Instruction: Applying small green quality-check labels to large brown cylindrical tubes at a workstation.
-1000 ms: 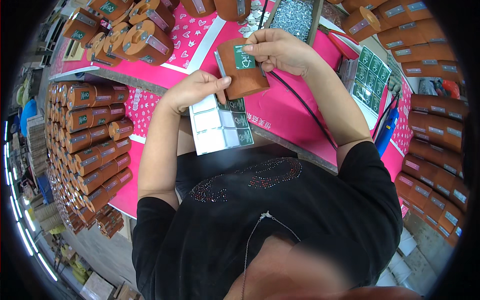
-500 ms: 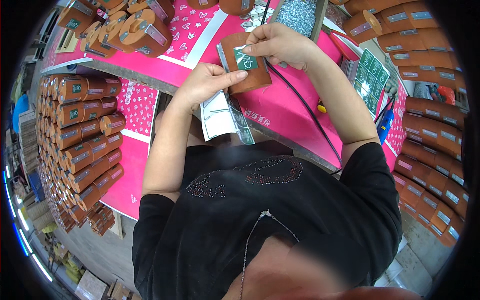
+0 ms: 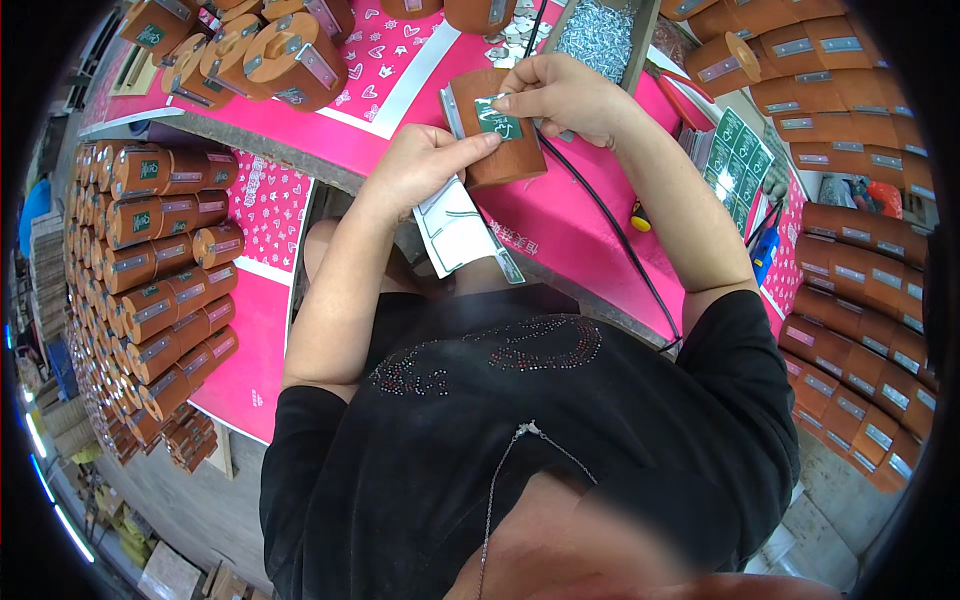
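A brown wooden cylinder [image 3: 512, 162] with a metal strip along its left side rests at the edge of the pink table. A green label [image 3: 500, 122] lies against its curved face. My right hand [image 3: 575, 98] pinches the label's upper edge between thumb and fingertips. My left hand [image 3: 425, 165] is closed on a white label sheet [image 3: 462, 232], which hangs below it over my lap. The left thumb presses on the label's lower part, while the left fingers are mostly hidden behind the thumb and sheet.
Stacked brown cylinders [image 3: 160, 215] stand at the left, with more rows [image 3: 860, 300] at the right. A bin of screws [image 3: 595, 40] sits at the back. A black cable [image 3: 610, 215] crosses the pink table [image 3: 570, 240]. Green label sheets [image 3: 735, 165] and a blue-handled tool [image 3: 765, 250] lie right.
My right hand has shifted slightly right and down with the label's edge. The white sheet in my left hand has swung a little to the right. The cylinder stays nearly in place.
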Available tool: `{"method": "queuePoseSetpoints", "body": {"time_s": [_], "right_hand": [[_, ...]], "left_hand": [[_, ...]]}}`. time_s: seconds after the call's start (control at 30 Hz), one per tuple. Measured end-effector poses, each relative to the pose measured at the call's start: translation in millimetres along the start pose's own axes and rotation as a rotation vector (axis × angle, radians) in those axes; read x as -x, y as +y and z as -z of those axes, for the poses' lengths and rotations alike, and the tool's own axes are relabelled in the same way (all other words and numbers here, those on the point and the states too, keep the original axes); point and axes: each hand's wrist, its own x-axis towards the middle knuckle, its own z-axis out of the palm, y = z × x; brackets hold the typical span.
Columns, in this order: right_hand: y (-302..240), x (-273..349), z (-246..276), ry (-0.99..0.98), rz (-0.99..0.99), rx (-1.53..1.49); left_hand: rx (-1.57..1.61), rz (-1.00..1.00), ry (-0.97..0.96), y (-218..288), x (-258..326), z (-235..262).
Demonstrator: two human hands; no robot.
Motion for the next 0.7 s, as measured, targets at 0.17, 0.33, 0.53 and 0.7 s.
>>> {"method": "queuePoseSetpoints", "body": {"time_s": [0.17,0.33,0.53,0.7], "right_hand": [[0.1,0.4,0.5,-0.018,-0.009,0.021],[4.3,-0.6,-5.0,0.049,0.056,0.049],[7.1,1.5,-7.6,0.107,0.125,0.124],[10.9,5.4,-12.6,0.202,0.146,0.136]], "left_hand": [[-0.030,0.019,0.013,2.7,0.9,-1.2],[-0.021,0.046,0.021,3.7,0.4,-2.2],[-0.015,0.028,0.033,4.9,0.9,-3.1],[-0.007,0.014,0.041,4.1,1.9,-5.2]]}}
